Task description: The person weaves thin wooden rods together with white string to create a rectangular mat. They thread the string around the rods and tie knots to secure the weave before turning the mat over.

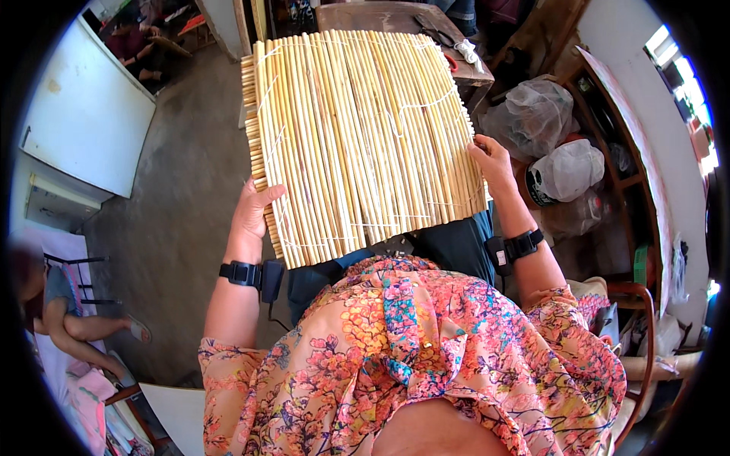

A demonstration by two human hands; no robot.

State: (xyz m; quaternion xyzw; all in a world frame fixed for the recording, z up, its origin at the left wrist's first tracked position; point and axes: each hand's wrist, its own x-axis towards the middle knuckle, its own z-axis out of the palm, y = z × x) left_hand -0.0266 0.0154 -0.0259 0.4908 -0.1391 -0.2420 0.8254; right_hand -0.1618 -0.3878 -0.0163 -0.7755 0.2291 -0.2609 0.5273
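A mat of pale yellow reed sticks tied with white string (357, 137) lies across my lap and reaches a dark wooden table (365, 15) ahead. My left hand (255, 213) grips the mat's lower left edge, thumb on top. On the right edge, my right hand (493, 163) holds the mat with fingers curled on the outer sticks. Both wrists wear black bands.
Scissors (433, 30) and a bit of white string lie on the table behind the mat. Plastic bags (536, 114) and a white-lidded container (566, 171) sit at the right beside a wooden shelf. A person sits at the left, another at the far back.
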